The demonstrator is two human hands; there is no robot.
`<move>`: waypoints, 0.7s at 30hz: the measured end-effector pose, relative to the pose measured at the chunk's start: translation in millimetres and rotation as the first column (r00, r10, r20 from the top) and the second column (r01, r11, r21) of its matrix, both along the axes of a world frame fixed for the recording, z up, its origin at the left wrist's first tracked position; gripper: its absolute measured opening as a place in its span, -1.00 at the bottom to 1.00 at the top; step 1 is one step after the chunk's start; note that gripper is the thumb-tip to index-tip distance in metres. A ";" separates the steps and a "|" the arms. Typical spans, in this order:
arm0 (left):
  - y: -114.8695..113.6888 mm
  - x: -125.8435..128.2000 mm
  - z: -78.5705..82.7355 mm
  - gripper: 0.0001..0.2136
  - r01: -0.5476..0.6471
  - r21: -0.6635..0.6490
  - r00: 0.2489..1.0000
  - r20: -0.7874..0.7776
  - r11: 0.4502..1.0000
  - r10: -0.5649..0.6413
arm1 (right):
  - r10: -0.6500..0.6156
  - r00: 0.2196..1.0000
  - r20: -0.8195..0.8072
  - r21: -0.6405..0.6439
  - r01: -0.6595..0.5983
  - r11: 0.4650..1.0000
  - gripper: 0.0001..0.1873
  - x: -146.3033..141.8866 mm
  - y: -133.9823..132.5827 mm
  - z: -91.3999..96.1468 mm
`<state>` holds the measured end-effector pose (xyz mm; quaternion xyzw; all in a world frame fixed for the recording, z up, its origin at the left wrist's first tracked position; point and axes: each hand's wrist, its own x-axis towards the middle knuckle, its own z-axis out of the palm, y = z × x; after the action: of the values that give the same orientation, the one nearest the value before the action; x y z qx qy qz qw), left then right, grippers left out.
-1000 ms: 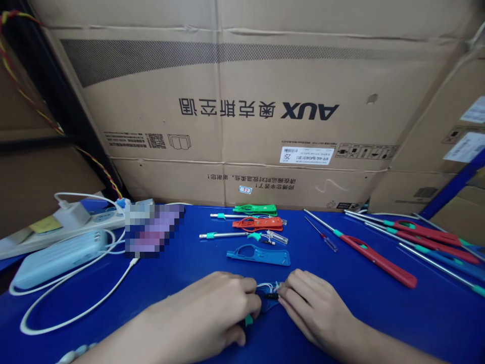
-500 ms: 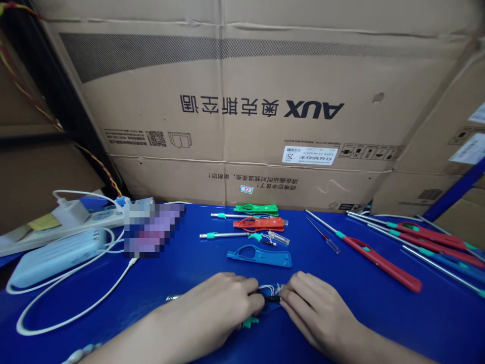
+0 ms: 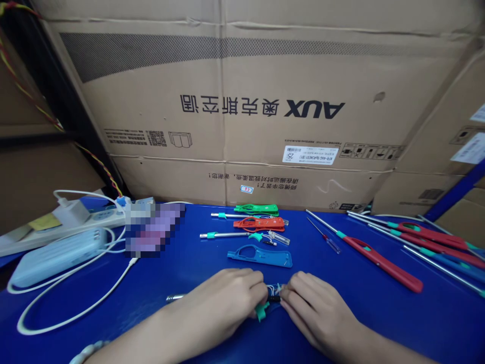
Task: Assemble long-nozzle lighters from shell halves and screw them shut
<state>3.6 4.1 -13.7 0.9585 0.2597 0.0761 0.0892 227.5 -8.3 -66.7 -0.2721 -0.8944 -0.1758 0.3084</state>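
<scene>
Blue tabletop (image 3: 151, 283): cardboard (image 3: 242, 76) stands behind the blue shell (image 3: 271, 257).
Left hand (image 3: 237, 298): before the shell, palm down, fingers curled, pinching the green trigger (image 3: 261, 312).
Right hand (image 3: 314, 308): before the shell's right end, bent, fingers together at the black cylinder (image 3: 274, 299); cannot tell whether pinching.

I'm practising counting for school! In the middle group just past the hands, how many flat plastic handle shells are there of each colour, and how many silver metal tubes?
Green plastic handle shell: 1
Red plastic handle shell: 1
Blue plastic handle shell: 1
Silver metal tubes with teal collars: 2
Total: 5
</scene>
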 end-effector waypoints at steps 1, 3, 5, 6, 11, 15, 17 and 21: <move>1.0 1.3 -3.8 -0.86 -0.017 0.024 1.000 0.015 1.000 0.016 | -0.002 1.000 0.002 0.000 0.002 1.000 -0.75 -0.1 0.0 -0.1; 3.1 3.9 -12.6 -0.86 -0.032 0.085 0.999 0.028 0.996 0.030 | -0.003 1.000 0.003 0.003 0.003 1.000 -0.76 -0.4 0.1 -0.4; 4.9 6.0 -19.6 -0.87 -0.023 0.147 1.000 0.024 0.989 0.020 | -0.006 1.000 0.005 0.004 0.006 1.000 -0.75 -0.3 0.2 -1.2; 5.6 6.6 -21.5 -0.88 -0.016 0.168 1.000 0.018 0.986 0.013 | -0.008 1.000 0.005 0.005 0.008 1.000 -0.75 -0.2 0.3 -1.6; 8.4 5.2 -16.6 -0.89 0.019 0.165 0.999 -0.031 0.986 -0.014 | -0.010 1.000 -0.005 0.010 0.010 1.000 -0.75 0.4 1.4 -3.2; 10.4 3.2 -12.7 -0.88 0.023 0.165 0.999 -0.029 0.986 -0.018 | -0.012 1.000 0.005 0.013 0.012 1.000 -0.74 0.1 1.9 -2.2; 11.2 3.6 -14.0 -0.90 0.022 0.170 1.000 -0.023 0.985 -0.018 | -0.014 1.000 0.002 0.010 0.014 1.000 -0.75 0.3 2.1 -2.2; 11.8 5.3 -17.1 -0.93 0.014 0.160 1.000 -0.015 0.987 -0.012 | -0.016 1.000 -0.007 -0.028 0.015 0.999 -0.74 1.5 2.6 -4.2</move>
<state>9.0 15.9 -30.8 0.9648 0.2473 0.0892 0.0105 229.1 -5.7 -70.8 -0.2840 -0.8935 -0.1645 0.3065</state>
